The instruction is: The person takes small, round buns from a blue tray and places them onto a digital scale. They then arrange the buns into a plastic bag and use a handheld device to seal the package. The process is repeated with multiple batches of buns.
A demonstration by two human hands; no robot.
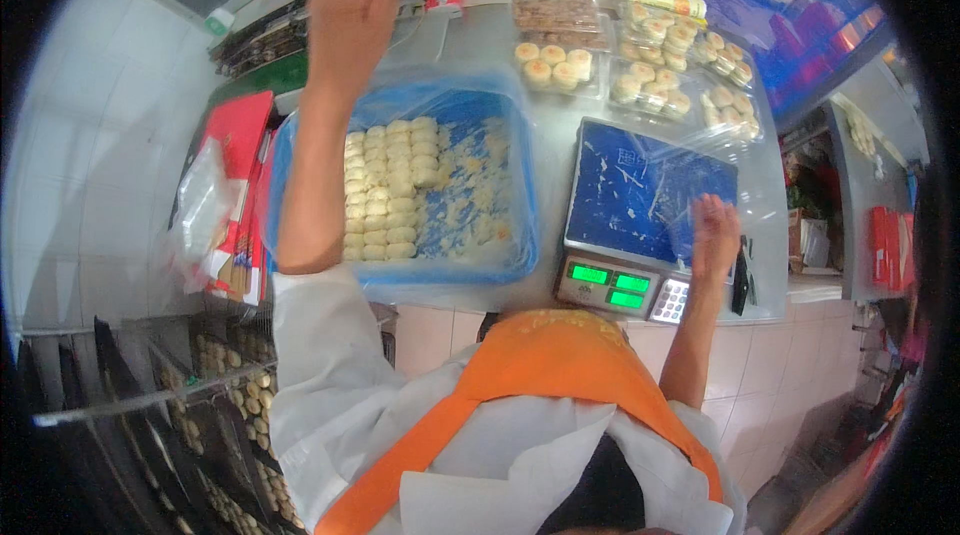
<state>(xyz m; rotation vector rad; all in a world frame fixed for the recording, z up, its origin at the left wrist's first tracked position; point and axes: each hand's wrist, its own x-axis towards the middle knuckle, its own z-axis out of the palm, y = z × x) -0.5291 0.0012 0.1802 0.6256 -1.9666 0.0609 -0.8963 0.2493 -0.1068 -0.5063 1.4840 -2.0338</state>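
Observation:
My left hand (367, 6) is raised high past the far side of a blue plastic tray (531, 235). It is blurred, and I cannot tell whether its fingers hold anything. Rows of round pale pastries (390, 182) fill the tray's left and middle, partly behind my left forearm. Crumbs and flakes cover the tray's right part, and clear plastic film hangs over its rim. My right hand (714, 238) is over the right side of a digital scale with a blue platform (622, 190) and lit green displays. Clear plastic shows beside its fingers; its grip on it is unclear.
Clear boxes of round pastries (553, 66) and a box of brown food pieces (559, 13) stand at the back. Black-handled tongs or scissors (741, 280) lie right of the scale. Red folders or boxes (238, 133) are at left, above a rack of pastry trays (255, 407).

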